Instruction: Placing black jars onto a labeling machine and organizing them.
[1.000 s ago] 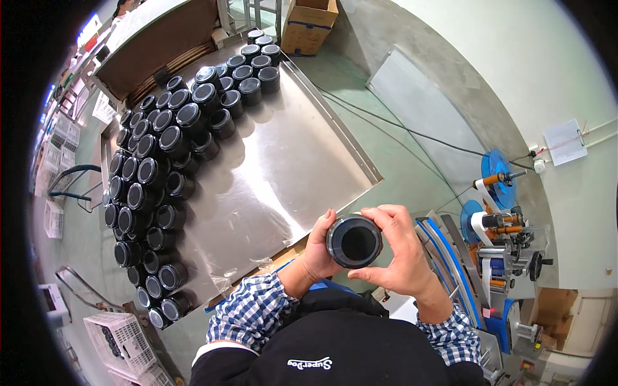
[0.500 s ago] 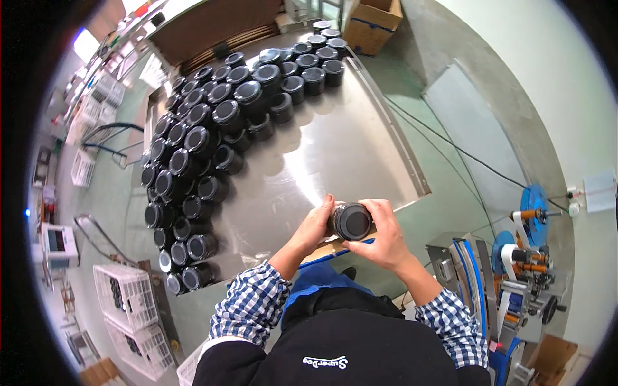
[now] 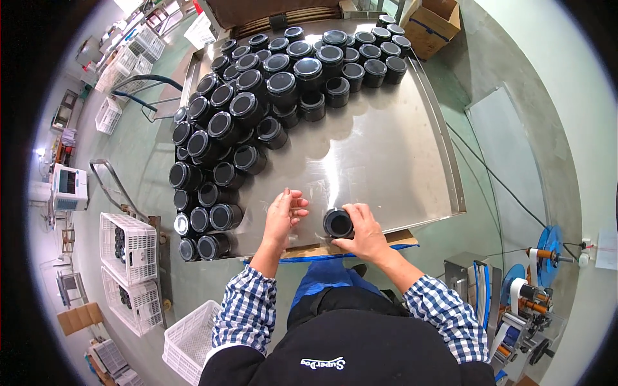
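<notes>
right hand (image 3: 365, 233) grips one jar (image 3: 338, 223); left hand (image 3: 281, 217), half open, empty; dozens more jars (image 3: 281, 89) beyond.

The bare left hand (image 3: 281, 216) has released the black, cylindrical jar (image 3: 337, 223) and now hangs apart, left of it.

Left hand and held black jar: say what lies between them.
In the head view, shiny metal tabletop shows between the left hand and the held jar.
</notes>
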### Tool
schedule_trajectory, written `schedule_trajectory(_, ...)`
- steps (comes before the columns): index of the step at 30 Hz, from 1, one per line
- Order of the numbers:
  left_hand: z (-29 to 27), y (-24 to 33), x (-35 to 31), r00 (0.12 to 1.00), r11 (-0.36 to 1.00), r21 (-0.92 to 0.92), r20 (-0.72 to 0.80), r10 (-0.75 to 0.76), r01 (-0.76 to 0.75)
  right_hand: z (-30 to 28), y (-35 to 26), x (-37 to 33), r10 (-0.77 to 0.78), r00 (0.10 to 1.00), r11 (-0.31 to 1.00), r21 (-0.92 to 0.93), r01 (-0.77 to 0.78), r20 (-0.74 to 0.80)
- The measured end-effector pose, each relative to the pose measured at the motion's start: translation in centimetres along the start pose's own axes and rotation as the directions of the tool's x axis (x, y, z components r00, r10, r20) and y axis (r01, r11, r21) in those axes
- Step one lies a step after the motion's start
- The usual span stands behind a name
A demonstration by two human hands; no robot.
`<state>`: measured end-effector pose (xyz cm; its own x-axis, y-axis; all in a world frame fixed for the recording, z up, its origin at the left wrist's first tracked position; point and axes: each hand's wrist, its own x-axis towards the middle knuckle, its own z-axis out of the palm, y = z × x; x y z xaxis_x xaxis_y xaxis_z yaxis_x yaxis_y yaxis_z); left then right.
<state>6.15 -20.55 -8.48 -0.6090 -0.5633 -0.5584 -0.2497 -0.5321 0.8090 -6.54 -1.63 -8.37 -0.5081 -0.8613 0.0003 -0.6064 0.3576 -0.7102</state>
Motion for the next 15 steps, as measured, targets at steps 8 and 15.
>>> schedule_trajectory(8,1.4,3.9,4.5,0.918,0.909,0.133,0.078,0.389,-0.396,-1.7,0.8,-3.0,-0.012,1.000,0.986,0.167,0.007,0.026)
schedule_trajectory(15,7.8,14.1,12.2,0.361,-0.116,0.823,0.364,0.858,-0.555,-5.1,1.1,-5.3,0.155,0.980,0.958,0.261,-0.119,-0.121)
